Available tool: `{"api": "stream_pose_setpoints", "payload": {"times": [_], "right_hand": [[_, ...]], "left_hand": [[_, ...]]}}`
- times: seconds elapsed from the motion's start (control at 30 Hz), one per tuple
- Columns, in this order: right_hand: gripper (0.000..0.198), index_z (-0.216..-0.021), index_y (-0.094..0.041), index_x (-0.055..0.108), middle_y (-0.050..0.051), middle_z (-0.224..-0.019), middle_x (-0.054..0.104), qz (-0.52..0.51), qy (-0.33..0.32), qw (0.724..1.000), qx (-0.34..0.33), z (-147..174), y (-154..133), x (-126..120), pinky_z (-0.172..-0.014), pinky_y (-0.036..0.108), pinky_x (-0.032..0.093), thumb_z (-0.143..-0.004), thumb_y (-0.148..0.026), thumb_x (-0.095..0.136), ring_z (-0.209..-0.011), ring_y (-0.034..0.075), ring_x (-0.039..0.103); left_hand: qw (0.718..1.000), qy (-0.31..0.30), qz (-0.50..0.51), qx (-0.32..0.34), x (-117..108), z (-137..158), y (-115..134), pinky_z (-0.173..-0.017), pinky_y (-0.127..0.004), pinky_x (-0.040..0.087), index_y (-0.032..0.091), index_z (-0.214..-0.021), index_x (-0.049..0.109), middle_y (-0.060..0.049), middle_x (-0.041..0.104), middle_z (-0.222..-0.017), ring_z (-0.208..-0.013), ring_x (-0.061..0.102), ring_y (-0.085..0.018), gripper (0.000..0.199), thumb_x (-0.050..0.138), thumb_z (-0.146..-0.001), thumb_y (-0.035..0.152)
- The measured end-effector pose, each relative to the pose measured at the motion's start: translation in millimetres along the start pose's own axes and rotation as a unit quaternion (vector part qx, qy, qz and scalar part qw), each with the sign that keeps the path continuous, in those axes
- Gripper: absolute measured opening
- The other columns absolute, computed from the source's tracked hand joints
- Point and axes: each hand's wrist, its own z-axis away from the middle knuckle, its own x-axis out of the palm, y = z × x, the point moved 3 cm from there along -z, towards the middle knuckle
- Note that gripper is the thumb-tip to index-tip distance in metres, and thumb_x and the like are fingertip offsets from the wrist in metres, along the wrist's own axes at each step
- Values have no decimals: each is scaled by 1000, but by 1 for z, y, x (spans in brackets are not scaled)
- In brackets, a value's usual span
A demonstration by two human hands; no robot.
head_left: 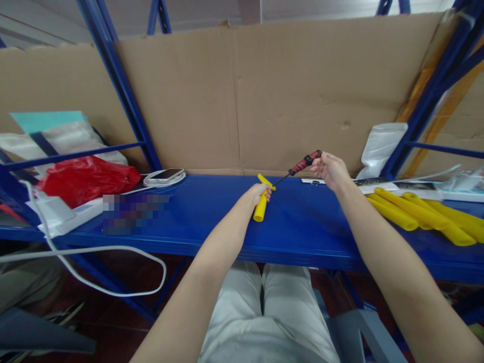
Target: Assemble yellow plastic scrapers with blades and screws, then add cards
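My left hand point(260, 194) is closed around a yellow T-shaped handle point(259, 213) above the middle of the blue shelf. Its round grip end points toward me and its crosspiece lies beyond my fingers. In my right hand point(328, 169), the fingertips pinch the end of a red and black screwdriver point(304, 163). The thin dark shaft slants down to the left, and its tip meets the yellow handle near the crosspiece. Whether the tip sits in a screw is hidden by my left fingers.
Several yellow tubular handles point(427, 214) lie on the shelf point(212, 217) at the right. A phone point(167, 175) rests on a coiled white cable at the back left, near a red plastic bag point(88, 179) and a white power strip point(77, 217). Cardboard point(181, 101) stands behind.
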Motion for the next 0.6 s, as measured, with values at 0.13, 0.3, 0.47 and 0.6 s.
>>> {"api": "stream_pose_setpoints", "payload": {"times": [0.13,0.3,0.47,0.6], "right_hand": [[27,-69,-20,45,-8,-46,47,1,19,1000,-7,-2,4,-1,-32,16,35,-78,-37,63,-34,6,46],[38,-66,-21,40,-9,-44,44,-4,67,998,-1,-6,9,-6,-30,17,32,-68,-42,71,-34,6,42],[38,-64,-22,38,-11,-37,32,6,77,997,1,-10,10,-10,-28,19,26,-70,-45,68,-29,7,34],[29,-70,-20,47,-10,-40,36,-8,53,998,-16,-10,8,-10,-29,17,24,-74,-42,65,-30,5,34]], "left_hand": [[1000,0,-3,0,0,-1,-1,-35,-15,24,16,-72,43,8,36,-44,-30,29,-3,18,37,-83,4],[1000,-7,-6,2,0,-3,-1,-35,-15,24,16,-75,44,9,35,-44,-30,28,-3,17,36,-84,5],[1000,-17,0,9,0,-4,0,-35,-16,24,15,-77,46,8,36,-45,-30,29,-3,15,37,-85,6],[1000,-20,9,11,0,-3,0,-35,-16,24,14,-76,47,7,37,-46,-31,29,-3,16,36,-84,5]]}}
